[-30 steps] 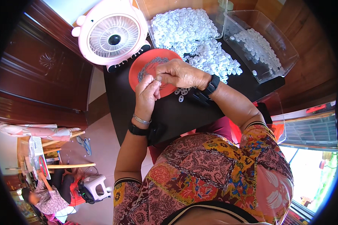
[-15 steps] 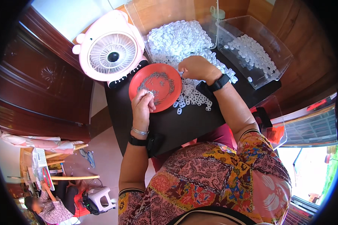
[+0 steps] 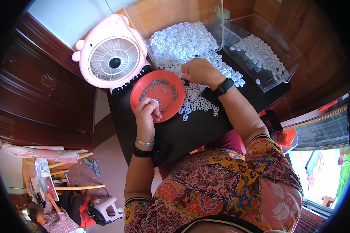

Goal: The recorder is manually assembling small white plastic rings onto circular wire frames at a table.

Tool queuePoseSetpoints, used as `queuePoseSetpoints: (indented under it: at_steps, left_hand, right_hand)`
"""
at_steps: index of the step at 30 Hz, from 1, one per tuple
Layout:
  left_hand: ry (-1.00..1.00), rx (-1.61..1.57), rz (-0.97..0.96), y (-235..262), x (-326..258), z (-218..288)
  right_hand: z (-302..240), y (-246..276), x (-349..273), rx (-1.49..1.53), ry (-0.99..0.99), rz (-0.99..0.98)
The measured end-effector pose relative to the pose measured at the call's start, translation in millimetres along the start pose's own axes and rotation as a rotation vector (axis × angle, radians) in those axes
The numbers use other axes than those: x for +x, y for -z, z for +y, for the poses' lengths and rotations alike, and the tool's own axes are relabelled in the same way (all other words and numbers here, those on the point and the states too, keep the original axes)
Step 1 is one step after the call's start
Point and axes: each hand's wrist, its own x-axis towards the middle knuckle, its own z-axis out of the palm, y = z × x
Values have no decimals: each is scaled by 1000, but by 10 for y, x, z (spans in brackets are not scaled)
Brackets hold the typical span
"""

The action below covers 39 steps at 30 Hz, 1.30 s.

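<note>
My left hand (image 3: 147, 113) is closed in a pinch over the near-left part of a red plate (image 3: 135, 91). Between its thumb and finger sits a small white plastic piece (image 3: 154, 101). Thin grey metal pins (image 3: 163, 83) lie in a rough ring on the plate. My right hand (image 3: 200, 72) is closed just beyond the plate's right edge, over loose white plastic pieces (image 3: 200, 101) with holes in them. Its fingertips are bent together, and whatever they hold is too small to make out. Both wrists wear black bands.
A clear bin (image 3: 151, 58) heaped with white pieces stands at the back. Another clear bin (image 3: 269, 83), partly filled, is at the back right. A pink animal-shaped fan (image 3: 83, 72) stands left of the plate on the dark table (image 3: 175, 138). Another person (image 3: 60, 221) sits at far left.
The whole view has shifted slightly, so the plate and fan appear a little lower. My left hand keeps its pinch on the white piece; my right hand stays closed beside the plate.
</note>
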Motion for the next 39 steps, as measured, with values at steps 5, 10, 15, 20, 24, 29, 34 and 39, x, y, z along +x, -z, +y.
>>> queuePoseSetpoints:
  at_steps: [5, 10, 15, 20, 24, 29, 34, 39]
  left_hand:
    - [-28, -21, -2, -8, -8, 27]
    - [-64, -74, -14, 13, 12, 7]
    - [-55, -70, -16, 11, 33, -2]
    - [-62, -65, -15, 45, 21, -11]
    - [-165, -135, -126, 55, -4, 34]
    - [-219, -203, -161, 53, -33, 29]
    - [-238, -286, -195, 75, 30, -23]
    - [-235, -376, -228, 101, 29, -38]
  right_hand:
    - [-163, 65, 23, 524, -1, 95]
    - [-213, 34, 14, 564, 5, 105]
    - [-126, -5, 26, 410, -59, 172]
    - [-171, 3, 38, 519, -87, 131]
    - [-361, 75, 29, 1365, -89, -108]
    - [-705, -5, -68, 1616, 45, -200]
    - [-801, -125, -97, 1642, 133, -132]
    - [-834, -61, -126, 1521, 144, -123]
